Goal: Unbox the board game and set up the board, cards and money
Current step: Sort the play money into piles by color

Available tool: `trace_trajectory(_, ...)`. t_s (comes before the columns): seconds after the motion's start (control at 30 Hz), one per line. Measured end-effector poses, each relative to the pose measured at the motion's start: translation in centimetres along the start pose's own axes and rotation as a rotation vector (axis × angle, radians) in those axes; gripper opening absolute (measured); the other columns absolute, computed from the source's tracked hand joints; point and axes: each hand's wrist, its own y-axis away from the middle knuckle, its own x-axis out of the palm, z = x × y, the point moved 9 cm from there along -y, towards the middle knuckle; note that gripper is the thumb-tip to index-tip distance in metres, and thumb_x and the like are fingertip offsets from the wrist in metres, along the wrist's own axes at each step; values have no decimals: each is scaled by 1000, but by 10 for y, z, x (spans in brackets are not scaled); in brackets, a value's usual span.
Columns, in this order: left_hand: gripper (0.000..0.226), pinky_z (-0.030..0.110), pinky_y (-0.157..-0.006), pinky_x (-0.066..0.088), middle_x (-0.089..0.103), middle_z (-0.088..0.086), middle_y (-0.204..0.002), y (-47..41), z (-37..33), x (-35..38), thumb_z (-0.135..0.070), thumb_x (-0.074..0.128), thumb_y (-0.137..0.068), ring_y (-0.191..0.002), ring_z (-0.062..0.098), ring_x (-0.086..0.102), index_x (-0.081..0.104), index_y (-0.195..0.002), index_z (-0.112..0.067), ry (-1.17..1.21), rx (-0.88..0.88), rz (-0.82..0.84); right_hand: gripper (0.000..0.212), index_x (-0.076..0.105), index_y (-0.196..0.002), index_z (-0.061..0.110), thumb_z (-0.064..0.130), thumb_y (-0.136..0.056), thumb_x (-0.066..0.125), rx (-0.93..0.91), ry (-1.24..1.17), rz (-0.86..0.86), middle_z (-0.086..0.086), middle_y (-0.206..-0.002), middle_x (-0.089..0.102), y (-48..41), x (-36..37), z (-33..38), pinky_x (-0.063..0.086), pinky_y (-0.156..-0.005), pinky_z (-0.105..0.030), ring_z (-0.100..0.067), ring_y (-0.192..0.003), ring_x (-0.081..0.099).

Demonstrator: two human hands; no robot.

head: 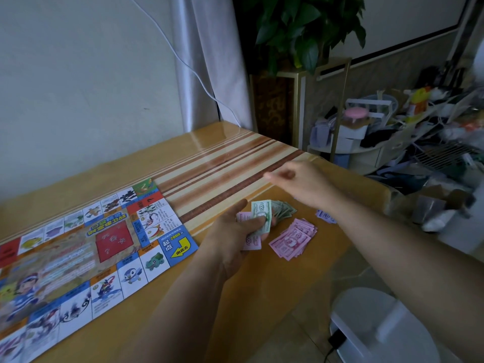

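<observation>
Glossy wooden table (262,284) with a brown-and-cream striped runner (222,163) across its top, set against a pale wall (78,74). Thin white cable (183,61) trailing down beside a grey curtain (209,61). Leafy green plant (301,27) on a gold-framed stand (298,100) past the table's far corner. To the right, heaped clutter: a jar with a pink lid (354,114), a wire rack (442,153), bags and boxes too jumbled to tell apart. On the tiled floor, a rounded white object (379,328) with a black plug (337,339) at its side.

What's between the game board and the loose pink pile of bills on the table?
The head view shows the left hand there, gripping a mixed stack of green and pink bills just above the table.
</observation>
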Motion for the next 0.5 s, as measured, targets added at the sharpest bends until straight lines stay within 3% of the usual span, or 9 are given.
trace_trajectory(0.07,62,18,-52,51,54,20,-127,-1,-2,1,1,62,-85,-79,17,65,41,-141,-16,-62,29,4,37,69,-93,20,54,-79,66,27,-106,278,5,-93,68,12,26,21,49,-80,-29,-7,-88,61)
trace_trajectory(0.13,62,17,-50,49,53,24,-125,1,-6,-1,-1,62,-85,-70,15,64,41,-141,-13,-97,54,-9,23,70,-83,19,42,-79,73,3,-110,391,2,-86,69,16,37,30,50,-81,-32,-11,-86,63)
trace_trajectory(0.23,58,22,-52,54,63,22,-108,1,-6,-11,0,57,-90,-61,12,67,35,-142,-12,22,44,-60,15,69,-81,16,30,-80,74,25,-170,281,-2,-88,70,4,33,22,50,-87,-36,-16,-90,65)
trace_trajectory(0.3,54,32,-69,57,67,21,-101,1,-4,-18,3,46,-95,-78,22,70,30,-144,-13,154,23,-74,14,67,-82,15,28,-81,74,49,-165,161,-4,-90,69,-3,30,11,52,-86,-38,-19,-91,64)
trace_trajectory(0.37,56,38,-79,54,66,23,-109,1,-4,-24,9,36,-95,-93,29,67,25,-146,-13,235,9,-70,15,64,-84,19,31,-82,72,53,-68,94,1,-87,66,-5,34,2,52,-82,-37,-20,-90,63)
trace_trajectory(0.43,60,35,-74,55,64,22,-111,4,-6,-25,11,35,-95,-92,28,67,23,-148,-12,226,22,-52,17,63,-90,23,38,-83,69,31,156,50,6,-89,62,-1,38,-1,47,-84,-35,-18,-93,61)
trace_trajectory(0.5,60,29,-60,57,63,17,-107,7,-7,-25,9,42,-94,-77,22,70,26,-148,-12,149,50,-45,24,63,-99,26,44,-84,66,-28,371,-29,6,-101,62,3,35,3,40,-91,-37,-18,-103,55)
